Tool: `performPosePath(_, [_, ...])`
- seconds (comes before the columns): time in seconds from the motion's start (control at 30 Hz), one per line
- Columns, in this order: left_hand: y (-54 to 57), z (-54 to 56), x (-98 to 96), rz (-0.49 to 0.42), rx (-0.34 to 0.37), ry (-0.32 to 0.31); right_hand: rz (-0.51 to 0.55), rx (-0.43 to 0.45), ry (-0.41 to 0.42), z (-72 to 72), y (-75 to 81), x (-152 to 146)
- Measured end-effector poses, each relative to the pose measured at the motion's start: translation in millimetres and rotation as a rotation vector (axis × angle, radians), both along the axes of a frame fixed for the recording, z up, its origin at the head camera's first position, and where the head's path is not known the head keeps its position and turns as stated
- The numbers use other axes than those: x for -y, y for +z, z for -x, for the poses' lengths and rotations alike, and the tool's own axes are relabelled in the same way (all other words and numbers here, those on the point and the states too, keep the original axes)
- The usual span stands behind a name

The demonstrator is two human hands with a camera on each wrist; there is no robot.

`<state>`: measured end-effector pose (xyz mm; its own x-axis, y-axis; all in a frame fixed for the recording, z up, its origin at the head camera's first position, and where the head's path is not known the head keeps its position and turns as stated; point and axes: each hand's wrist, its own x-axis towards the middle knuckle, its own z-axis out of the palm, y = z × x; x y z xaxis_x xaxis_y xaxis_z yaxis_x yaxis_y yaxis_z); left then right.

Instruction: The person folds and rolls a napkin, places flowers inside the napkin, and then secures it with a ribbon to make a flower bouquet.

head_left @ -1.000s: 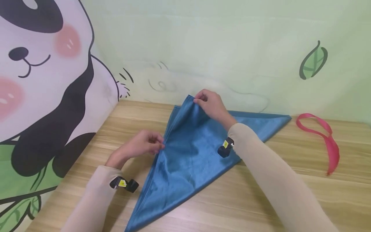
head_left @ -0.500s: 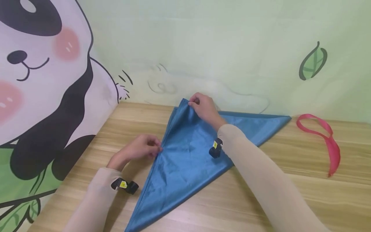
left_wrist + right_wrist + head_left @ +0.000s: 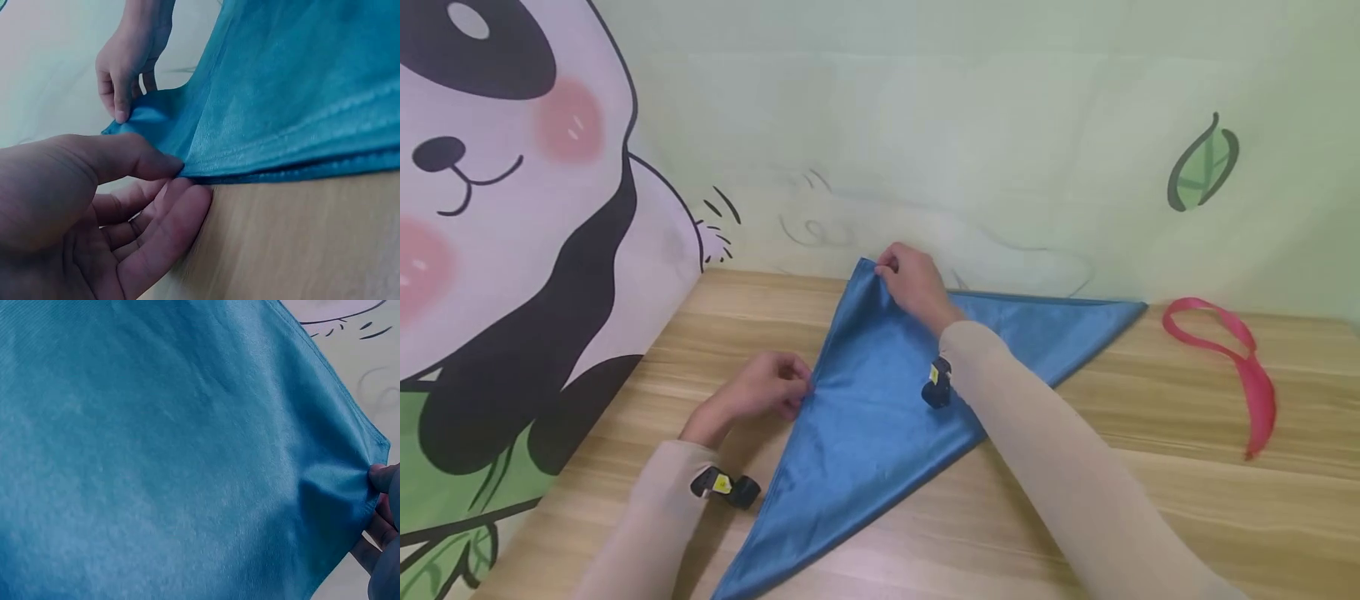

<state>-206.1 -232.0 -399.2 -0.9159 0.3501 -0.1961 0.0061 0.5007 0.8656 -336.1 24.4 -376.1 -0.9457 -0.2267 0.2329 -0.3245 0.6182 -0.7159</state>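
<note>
A shiny blue cloth (image 3: 880,425) lies folded into a triangle on the wooden table, its long folded edge toward the front right. At its far corner my right hand (image 3: 913,283) pinches the fabric between thumb and fingers, as the right wrist view also shows the cloth (image 3: 187,456) stretching toward the fingertips (image 3: 380,478). Midway along the left edge, my left hand (image 3: 763,387) pinches the stitched hems between thumb and fingers. In the left wrist view the cloth's hem layers (image 3: 300,162) lie close together, with a narrow gap between them.
A pink ribbon (image 3: 1255,392), looped at its far end, lies on the table (image 3: 1150,500) to the right of the cloth. Behind stands a pale green wall (image 3: 962,125) with a leaf drawing. A panda picture (image 3: 512,250) covers the left side.
My right hand has moved left and slightly down with the cloth's far corner, which now lines up with the corner beneath. The cloth looks flatter. My left hand keeps its pinch, shifting slightly.
</note>
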Motion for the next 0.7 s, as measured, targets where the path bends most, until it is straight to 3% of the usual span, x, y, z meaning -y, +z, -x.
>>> performPosePath(0.17, [1.0,1.9,-1.8,0.028,-0.007,0.018,-0.017,0.006,-0.016,0.9,0.1,4])
performPosePath(0.4, [-1.6,3.1,-1.9,0.069,-0.020,0.041,-0.121,0.018,0.044,-3.1,-2.5,-2])
performPosePath(0.7, [-2.8,3.2,2.6,0.043,-0.050,0.021,-0.109,0.016,0.161,-24.6,-5.9,-14])
